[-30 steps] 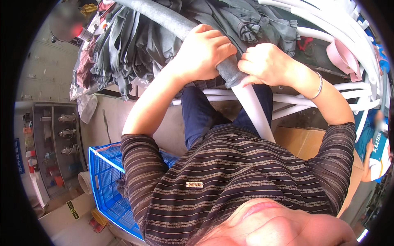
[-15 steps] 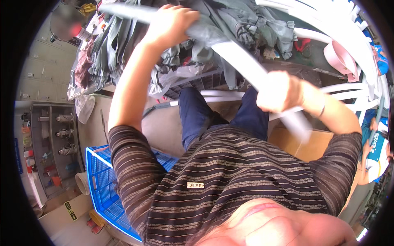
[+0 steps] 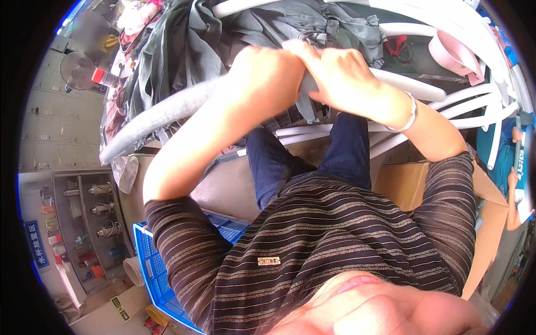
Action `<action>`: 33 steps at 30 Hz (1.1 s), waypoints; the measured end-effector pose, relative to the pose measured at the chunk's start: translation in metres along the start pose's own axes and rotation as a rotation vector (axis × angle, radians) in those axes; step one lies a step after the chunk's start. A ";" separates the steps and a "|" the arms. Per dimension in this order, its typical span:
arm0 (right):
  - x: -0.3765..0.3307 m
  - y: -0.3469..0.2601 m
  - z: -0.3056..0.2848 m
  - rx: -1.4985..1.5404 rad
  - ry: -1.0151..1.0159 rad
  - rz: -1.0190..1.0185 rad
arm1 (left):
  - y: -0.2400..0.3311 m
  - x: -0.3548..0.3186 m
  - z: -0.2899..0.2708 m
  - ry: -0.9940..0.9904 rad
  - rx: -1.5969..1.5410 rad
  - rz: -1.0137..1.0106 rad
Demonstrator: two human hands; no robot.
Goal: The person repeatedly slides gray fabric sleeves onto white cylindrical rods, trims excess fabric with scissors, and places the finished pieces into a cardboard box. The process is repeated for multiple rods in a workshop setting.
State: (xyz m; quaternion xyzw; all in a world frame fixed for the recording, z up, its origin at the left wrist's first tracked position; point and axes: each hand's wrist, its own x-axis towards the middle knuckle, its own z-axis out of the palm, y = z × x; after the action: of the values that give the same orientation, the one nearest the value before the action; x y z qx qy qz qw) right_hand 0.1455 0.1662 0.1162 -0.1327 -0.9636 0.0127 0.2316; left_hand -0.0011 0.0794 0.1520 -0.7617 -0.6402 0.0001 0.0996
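A long, curved, pale grey tube (image 3: 162,114), perhaps foam under thin grey cloth, crosses in front of me with its free end at the far left. My left hand (image 3: 265,78) is closed round it in a fist. Close beside it, almost touching, my right hand (image 3: 346,81) is closed over the tube, with bunched grey cloth (image 3: 306,89) showing between the two. A bare white tube length (image 3: 410,85) extends right from behind my right hand and seems to be the same piece. My fingers hide the join.
Grey gathered cloth pieces (image 3: 184,53) heap on the bench ahead. White tubes (image 3: 469,111) lie at the right, near a pink strap roll (image 3: 452,53). A blue crate (image 3: 153,268) stands left, a cardboard box (image 3: 488,215) right. Another person's arm (image 3: 512,195) shows at far right.
My hands were apart on the tube; now they are close together. The tube's left end has swung down and the right part up. My right hand has moved up and left.
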 end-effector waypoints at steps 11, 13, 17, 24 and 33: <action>-0.055 0.016 -0.018 0.098 -0.222 0.115 | -0.006 -0.039 0.000 -0.101 -0.140 -0.022; -0.061 0.025 -0.010 0.045 -0.100 0.109 | -0.015 -0.037 0.000 -0.143 -0.134 -0.088; -0.040 0.000 -0.016 -0.043 0.217 -0.138 | -0.013 -0.026 0.015 -0.096 -0.206 -0.125; -0.044 -0.009 0.024 -0.284 0.013 -0.086 | 0.003 -0.048 0.025 -0.158 -0.349 -0.131; -0.087 -0.002 0.021 -0.274 0.023 -0.146 | 0.014 -0.045 0.062 -0.316 -1.283 0.020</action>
State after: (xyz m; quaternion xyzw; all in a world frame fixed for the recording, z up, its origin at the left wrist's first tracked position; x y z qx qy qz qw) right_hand 0.2107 0.1424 0.0592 -0.0926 -0.9608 -0.1372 0.2226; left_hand -0.0037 0.0425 0.0832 -0.6667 -0.5133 -0.2687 -0.4690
